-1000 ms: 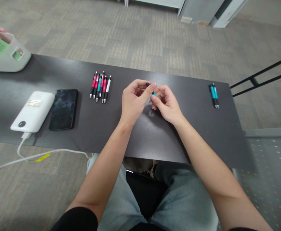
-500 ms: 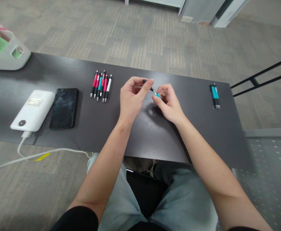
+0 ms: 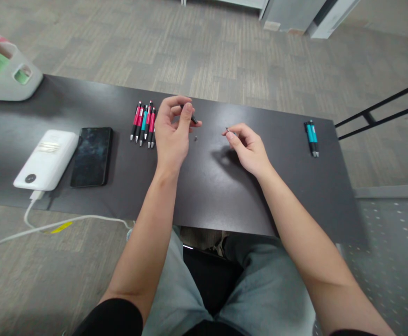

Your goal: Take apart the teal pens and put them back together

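Note:
My left hand [image 3: 173,133] is closed on a black pen part [image 3: 194,120], whose dark end sticks out past the fingertips. Just below those fingers a tiny metallic piece [image 3: 196,138] shows against the table; whether it lies there or is falling I cannot tell. To the right, my right hand [image 3: 248,148] pinches a pen barrel [image 3: 227,129], mostly hidden, with a small dark tip showing between thumb and forefinger. Partly behind my left hand lies a group of pens [image 3: 143,122], pink and teal with black grips. Two teal pens [image 3: 311,138] lie side by side near the right end.
On the dark table [image 3: 217,196] at left are a black phone [image 3: 92,157] and a white power bank [image 3: 46,159] with a white cable [image 3: 88,217]. A white basket [image 3: 22,86] with coloured contents stands at the far left. Black bars [image 3: 382,114] run beyond the right edge.
My hands have moved apart. The left went left with the black part, away from the teal barrel in my right hand. The tiny metallic piece has appeared below the left fingers.

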